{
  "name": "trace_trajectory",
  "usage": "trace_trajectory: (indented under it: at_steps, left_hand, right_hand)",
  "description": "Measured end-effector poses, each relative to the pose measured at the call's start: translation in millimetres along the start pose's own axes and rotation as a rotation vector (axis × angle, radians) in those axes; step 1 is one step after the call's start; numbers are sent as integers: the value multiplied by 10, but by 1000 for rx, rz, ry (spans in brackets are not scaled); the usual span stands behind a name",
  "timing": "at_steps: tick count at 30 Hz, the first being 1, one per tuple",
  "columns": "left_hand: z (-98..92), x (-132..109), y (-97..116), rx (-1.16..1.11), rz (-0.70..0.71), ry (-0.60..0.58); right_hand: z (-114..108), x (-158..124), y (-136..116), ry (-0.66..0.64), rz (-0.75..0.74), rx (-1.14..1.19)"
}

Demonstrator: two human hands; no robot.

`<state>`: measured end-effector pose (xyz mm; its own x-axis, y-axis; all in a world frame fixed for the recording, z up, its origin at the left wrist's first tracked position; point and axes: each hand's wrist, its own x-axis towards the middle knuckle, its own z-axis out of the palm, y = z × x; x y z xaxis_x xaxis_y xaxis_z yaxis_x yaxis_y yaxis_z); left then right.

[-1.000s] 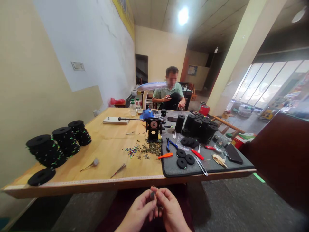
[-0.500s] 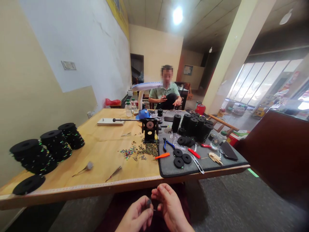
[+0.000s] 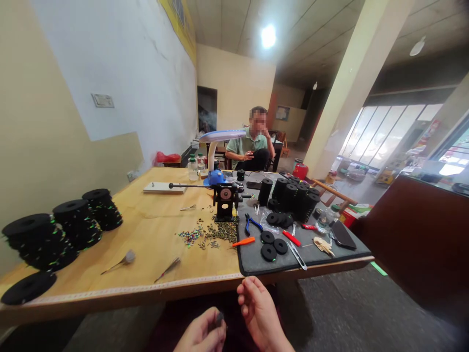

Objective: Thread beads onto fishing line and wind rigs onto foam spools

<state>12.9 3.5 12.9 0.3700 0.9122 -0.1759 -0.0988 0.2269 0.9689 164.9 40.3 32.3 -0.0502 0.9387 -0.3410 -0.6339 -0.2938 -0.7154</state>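
Below the table's front edge, my left hand point(image 3: 205, 330) is closed with a small dark object point(image 3: 219, 319) between thumb and fingers. My right hand point(image 3: 258, 309) is to its right and a little higher, its thumb and fingertips pressed together; what they pinch, if anything, is too small to make out. The two hands are apart. Beyond them on the wooden table point(image 3: 139, 254) stands a black device with a dial point(image 3: 225, 201), with small metal pieces point(image 3: 225, 231) and colored beads point(image 3: 190, 236) in front of it.
Stacks of black discs stand at the left point(image 3: 36, 242) and on the grey mat point(image 3: 252, 259). Blue-handled pliers point(image 3: 252, 224), an orange tool point(image 3: 244, 242), a red-handled tool point(image 3: 291, 238) and scattered discs lie there. A lamp point(image 3: 215, 177) stands behind; a person point(image 3: 252, 144) sits beyond.
My hands have moved apart, the left one down and to the left, the right one slightly right. The seated person has raised a hand to the face. The view has shifted slightly.
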Motion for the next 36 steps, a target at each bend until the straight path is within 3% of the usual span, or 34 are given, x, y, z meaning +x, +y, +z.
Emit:
trace_trajectory:
  at_steps: [6, 8, 12, 17, 25, 36]
  left_hand:
    - [-90, -54, 62, -23, 21, 244]
    - [-93, -85, 99, -40, 5, 277]
    - [-69, -108, 132, -78, -35, 306]
    - [-45, -96, 107, -64, -46, 295]
    - [-1, -123, 135, 77, 58, 326]
    - [23, -136, 144, 64, 88, 335]
  right_hand:
    - [-72, -140, 147, -114, 4, -219]
    - [-110, -214, 233, -165, 51, -335]
    - [-132, -317, 367, -260, 124, -479]
    - [-68, -327, 390, -213, 153, -510]
    - [-49, -315, 384, -213, 181, -505]
    - [-55, -311, 388, -200, 205, -447]
